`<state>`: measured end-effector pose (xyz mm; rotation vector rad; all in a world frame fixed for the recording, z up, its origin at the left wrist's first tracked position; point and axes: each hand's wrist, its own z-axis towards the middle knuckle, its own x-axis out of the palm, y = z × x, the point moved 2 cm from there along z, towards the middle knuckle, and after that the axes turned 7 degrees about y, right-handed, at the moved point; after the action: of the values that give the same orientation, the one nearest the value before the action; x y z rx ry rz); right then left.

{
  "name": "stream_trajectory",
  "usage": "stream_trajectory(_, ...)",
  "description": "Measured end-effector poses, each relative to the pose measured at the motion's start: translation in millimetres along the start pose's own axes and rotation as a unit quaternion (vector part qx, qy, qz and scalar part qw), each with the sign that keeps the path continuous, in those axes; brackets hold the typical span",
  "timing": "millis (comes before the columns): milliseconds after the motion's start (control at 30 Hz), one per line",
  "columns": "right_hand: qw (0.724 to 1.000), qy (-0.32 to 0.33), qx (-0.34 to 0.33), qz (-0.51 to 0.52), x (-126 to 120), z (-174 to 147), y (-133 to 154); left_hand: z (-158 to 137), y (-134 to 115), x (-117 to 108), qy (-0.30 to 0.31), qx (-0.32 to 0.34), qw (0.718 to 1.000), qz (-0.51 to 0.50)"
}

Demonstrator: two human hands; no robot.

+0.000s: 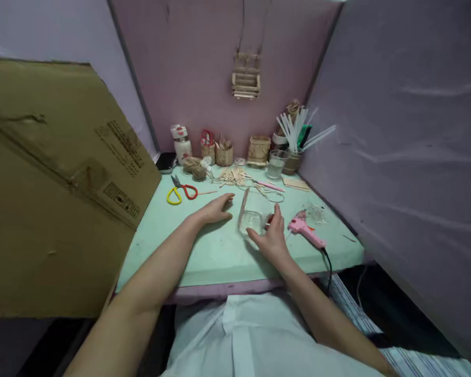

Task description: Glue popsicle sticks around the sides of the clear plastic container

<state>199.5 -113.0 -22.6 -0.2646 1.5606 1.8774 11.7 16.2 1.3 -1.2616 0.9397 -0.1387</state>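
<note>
Currently, from my distant place, I watch through the head camera two bare hands above a pale green table (220, 256). The right hand (272, 239) is gripping a clear glass container (254, 215): its thumb is at the near edge and its fingers are bent around the right side. This container is near the middle of the table, between the two hands. I cannot tell whether it rests fully on the cloth or is lifted a little.

The left hand (216, 209) holds nothing that I can see. Its thumb and fingers are spread apart, pointing to the container, and I see a gap between them and the glass.

To the left of this hand I find the scissors (182, 187), with one yellow and one red handle. To the right of the right hand lies a pink glue gun (306, 232), its black cable going down over the table edge, and just behind it is a heap of clear scraps (317, 213). Farther back, I notice a ball of twine (196, 168), a scattered pile of small sticks (233, 176) and a drinking glass (275, 168) with some liquid inside.
</note>
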Motion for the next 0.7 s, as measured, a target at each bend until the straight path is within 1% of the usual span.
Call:
stream_trajectory(33, 1.000, 0.003, -0.009, 0.022, 0, 1, 0, 1, -2, 3, -0.040, -0.012, 0.998, -0.050)
stream_trajectory(100, 0.998, 0.012, -0.018, 0.066, 1, 3, -1, 3, -7, 11, -0.100, -0.033, 0.985, -0.134)
stream_trajectory(133, 0.996, 0.019, -0.019, 0.087, 2, 5, -1, 5, -10, 17, -0.125, -0.037, 0.972, -0.198)
stream_trajectory(167, 0.993, 0.028, -0.014, 0.113, 3, 7, -1, 6, -14, 24, -0.149, -0.037, 0.949, -0.275)
stream_trajectory(200, 0.990, 0.038, -0.008, 0.133, 4, 9, 0, 8, -19, 32, -0.154, -0.037, 0.942, -0.296)
stream_trajectory(233, 0.988, 0.046, 0.000, 0.147, 5, 11, 1, 10, -24, 40, -0.150, -0.038, 0.937, -0.314)
stream_trajectory(300, 0.986, 0.060, 0.011, 0.158, 6, 14, 3, 14, -34, 56, -0.141, -0.045, 0.900, -0.409)
stream_trajectory(333, 0.985, 0.065, 0.015, 0.160, 6, 15, 4, 16, -39, 63, -0.128, -0.041, 0.886, -0.444)
stream_trajectory(400, 0.982, 0.075, 0.022, 0.169, 7, 16, 6, 20, -46, 72, -0.103, -0.013, 0.869, -0.484)
stream_trajectory(500, 0.979, 0.083, 0.032, 0.181, 10, 16, 6, 24, -51, 79, -0.082, 0.011, 0.861, -0.502)
stream_trajectory(700, 0.981, 0.066, 0.013, 0.183, 13, 15, 5, 25, -45, 81, -0.105, 0.010, 0.855, -0.507)
